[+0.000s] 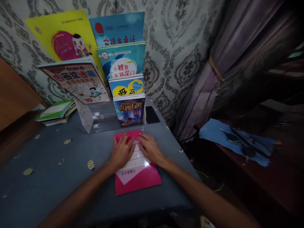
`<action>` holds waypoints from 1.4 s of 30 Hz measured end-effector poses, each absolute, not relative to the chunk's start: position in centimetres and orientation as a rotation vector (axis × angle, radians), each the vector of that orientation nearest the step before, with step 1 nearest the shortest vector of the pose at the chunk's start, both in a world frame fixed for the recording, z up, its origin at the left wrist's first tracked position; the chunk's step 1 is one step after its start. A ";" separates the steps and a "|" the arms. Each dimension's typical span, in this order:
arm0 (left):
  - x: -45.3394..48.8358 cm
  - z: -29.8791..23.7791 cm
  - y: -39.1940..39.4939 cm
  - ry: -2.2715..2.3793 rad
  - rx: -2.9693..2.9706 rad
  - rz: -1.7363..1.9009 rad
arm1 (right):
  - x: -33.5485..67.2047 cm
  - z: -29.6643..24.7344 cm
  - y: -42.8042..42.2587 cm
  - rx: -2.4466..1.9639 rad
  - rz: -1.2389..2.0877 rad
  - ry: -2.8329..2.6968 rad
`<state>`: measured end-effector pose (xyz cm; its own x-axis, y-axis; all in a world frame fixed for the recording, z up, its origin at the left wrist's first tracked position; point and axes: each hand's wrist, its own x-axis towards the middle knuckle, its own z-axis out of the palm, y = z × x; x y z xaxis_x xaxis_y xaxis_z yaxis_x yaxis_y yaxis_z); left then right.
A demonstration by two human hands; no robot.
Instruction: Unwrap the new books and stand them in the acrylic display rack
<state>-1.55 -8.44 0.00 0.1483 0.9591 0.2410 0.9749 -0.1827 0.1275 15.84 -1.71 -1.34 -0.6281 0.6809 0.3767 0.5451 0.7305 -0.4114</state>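
Note:
A pink book with a pale printed panel lies flat on the table in front of me. Across its left upper part rests my left hand, fingers stretched out. My right hand lies on the upper right part, its fingers also extended, fingertips close to those of the left. Neither hand is wrapped round the book. Just beyond it stands a clear tiered rack with several upright books, among them a dark blue one in front and a brown-edged one to the left.
Several stacked books lie left of the rack, and a dark flat object sits to its right. The patterned tablecloth ends at the right. Beyond that, a blue cloth carries small tools. A tied curtain hangs behind.

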 end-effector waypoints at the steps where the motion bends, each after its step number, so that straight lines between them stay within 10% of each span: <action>1: -1.0 0.1 -8.1 -1.968 -2.350 -0.429 | 16.0 -1.2 -1.3 -0.971 0.344 -2.417; 42: -7.0 -0.3 -8.2 -1.768 -2.307 -0.401 | 8.7 -1.0 -0.9 -0.638 0.402 -2.650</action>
<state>-7.00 -8.23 -0.29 0.2448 0.9092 0.3366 0.9655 -0.2603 0.0010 8.71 -0.86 -1.03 -0.8231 0.4841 0.2970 0.3744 0.8557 -0.3573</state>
